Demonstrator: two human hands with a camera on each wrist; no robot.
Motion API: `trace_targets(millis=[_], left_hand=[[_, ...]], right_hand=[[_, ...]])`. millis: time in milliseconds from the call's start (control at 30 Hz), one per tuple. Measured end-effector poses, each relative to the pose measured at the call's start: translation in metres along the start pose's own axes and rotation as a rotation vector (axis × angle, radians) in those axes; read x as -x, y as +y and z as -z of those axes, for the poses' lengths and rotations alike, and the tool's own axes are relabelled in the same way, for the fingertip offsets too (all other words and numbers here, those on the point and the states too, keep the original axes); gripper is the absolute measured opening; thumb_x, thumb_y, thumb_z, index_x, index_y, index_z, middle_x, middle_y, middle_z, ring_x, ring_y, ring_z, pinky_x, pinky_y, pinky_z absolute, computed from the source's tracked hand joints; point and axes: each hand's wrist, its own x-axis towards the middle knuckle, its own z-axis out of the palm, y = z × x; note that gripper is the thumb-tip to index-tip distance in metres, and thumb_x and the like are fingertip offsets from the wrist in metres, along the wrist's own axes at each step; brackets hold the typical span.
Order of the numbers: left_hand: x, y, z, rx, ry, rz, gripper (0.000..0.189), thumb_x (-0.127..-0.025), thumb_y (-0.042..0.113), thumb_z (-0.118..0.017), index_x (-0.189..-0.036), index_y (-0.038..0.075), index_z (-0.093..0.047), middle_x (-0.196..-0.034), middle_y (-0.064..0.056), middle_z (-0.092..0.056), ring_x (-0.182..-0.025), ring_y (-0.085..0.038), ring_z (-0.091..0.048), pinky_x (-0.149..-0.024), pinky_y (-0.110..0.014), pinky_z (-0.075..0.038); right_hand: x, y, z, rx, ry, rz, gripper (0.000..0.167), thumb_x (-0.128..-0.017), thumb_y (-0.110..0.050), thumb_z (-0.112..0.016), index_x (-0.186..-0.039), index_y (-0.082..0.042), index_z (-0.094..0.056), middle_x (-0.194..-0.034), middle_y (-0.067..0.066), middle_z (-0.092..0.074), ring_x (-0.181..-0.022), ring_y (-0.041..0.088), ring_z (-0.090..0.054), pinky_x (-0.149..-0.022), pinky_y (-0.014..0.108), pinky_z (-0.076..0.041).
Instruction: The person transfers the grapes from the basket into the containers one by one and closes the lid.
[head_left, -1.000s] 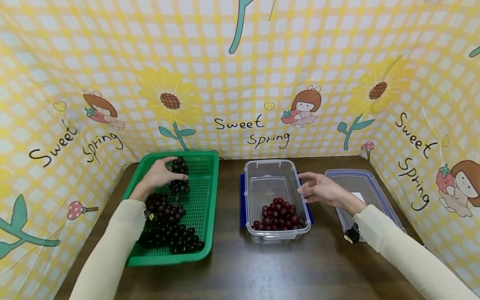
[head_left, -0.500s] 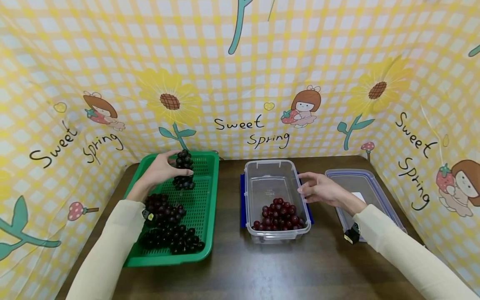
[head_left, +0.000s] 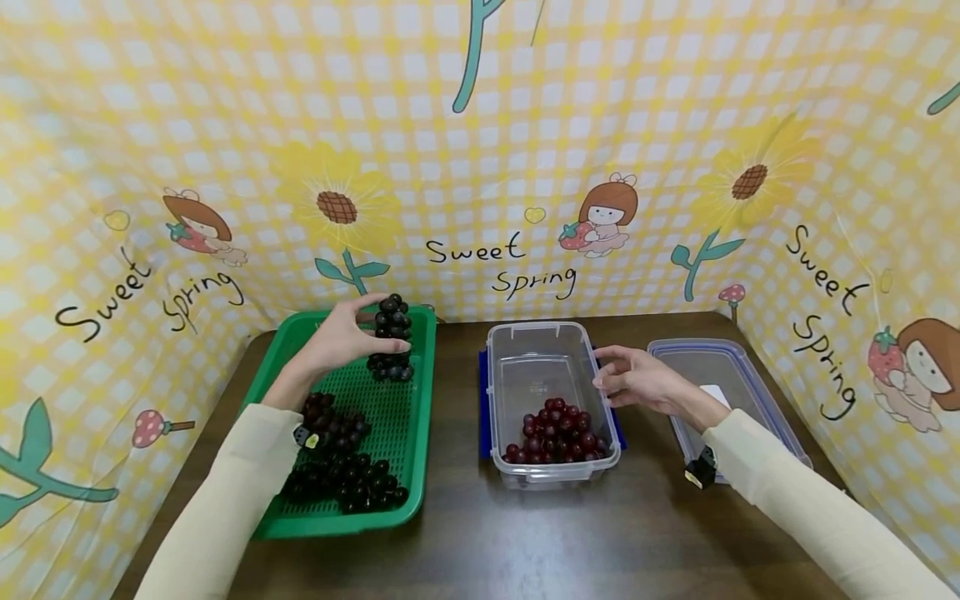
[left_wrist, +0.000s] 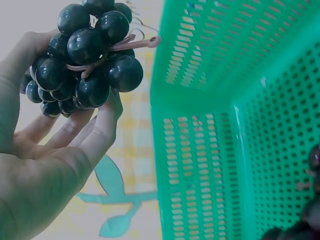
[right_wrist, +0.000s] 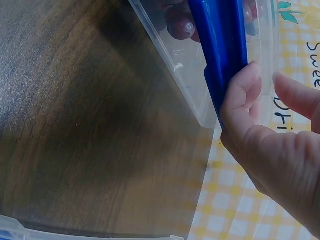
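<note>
While our left hand (head_left: pixel 337 337) holds a dark grape bunch (head_left: pixel 393 321) between thumb and fingers, we see that bunch raised over the far end of a green basket (head_left: pixel 425 400). From the left wrist, we notice a pinkish stem (left_wrist: pixel 135 45) poking out from the glossy round grapes, with our fingers curved around them from below. Nearer to us, more dark grapes (head_left: pixel 367 483) lie along the left and near part of the perforated basket floor, apart from the bunch in our hand.

On the other side, our right hand (head_left: pixel 641 379) rests its fingertips at the right side of a clear container (head_left: pixel 530 367), the thumb parted from the loosely bent fingers; we cannot tell how firmly they press. Our right wrist view shows the fingers beside a blue flap (right_wrist: pixel 222 40) that hangs along that side. Inside the container, red grapes (head_left: pixel 562 433) are heaped at the near end. Just beyond our right hand we find a clear lid (head_left: pixel 693 362) lying flat, partly hidden by our forearm.

Basket, container and lid all sit on a dark brown worktop (head_left: pixel 480 533), and behind them we face a yellow-and-white checked cloth (head_left: pixel 450 167) printed with "Sweet Spring" and flowers.
</note>
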Motion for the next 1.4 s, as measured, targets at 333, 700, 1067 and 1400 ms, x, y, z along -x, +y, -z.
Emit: trace_targets(millis=[333, 700, 1067, 1400], left_hand=[[-0.003, 0.029, -0.015, 0.038, -0.018, -0.048, 0.101, -0.082, 0.044, -0.090, -0.165, 0.029, -0.034, -0.167, -0.024, -0.035, -0.140, -0.045, -0.054, -0.104, -0.059, -0.055], [-0.015, 0.054, -0.044, 0.090, -0.058, -0.069, 0.099, -0.081, 0.039, -0.092, -0.163, 0.031, -0.038, -0.166, -0.019, -0.040, -0.130, -0.043, -0.064, -0.102, -0.057, -0.057], [-0.034, 0.073, -0.077, 0.084, -0.070, -0.096, 0.100, -0.077, 0.044, -0.094, -0.161, 0.034, -0.041, -0.159, -0.017, -0.047, -0.124, -0.033, -0.066, -0.093, -0.050, -0.060], [-0.054, 0.081, -0.105, 0.123, -0.064, -0.121, 0.097, -0.077, 0.038, -0.094, -0.160, 0.031, -0.044, -0.147, -0.016, -0.056, -0.116, -0.032, -0.069, -0.090, -0.046, -0.061]], right_hand=[[0.002, -0.003, 0.000, -0.006, -0.004, 0.005, 0.071, -0.104, -0.002, -0.061, -0.164, 0.001, -0.023, -0.112, 0.011, -0.066, -0.090, 0.014, -0.065, -0.082, 0.033, -0.062], [-0.001, 0.002, 0.000, 0.002, -0.010, 0.011, 0.070, -0.104, -0.005, -0.061, -0.164, -0.001, -0.025, -0.119, 0.017, -0.064, -0.092, 0.015, -0.066, -0.083, 0.033, -0.063], [-0.001, 0.004, 0.001, 0.007, 0.004, 0.000, 0.069, -0.104, -0.004, -0.061, -0.164, -0.002, -0.027, -0.121, 0.021, -0.063, -0.092, 0.015, -0.067, -0.083, 0.034, -0.063], [-0.002, 0.003, 0.000, -0.004, 0.006, -0.006, 0.069, -0.104, -0.004, -0.061, -0.164, -0.002, -0.028, -0.116, 0.015, -0.066, -0.091, 0.015, -0.067, -0.082, 0.034, -0.063]])
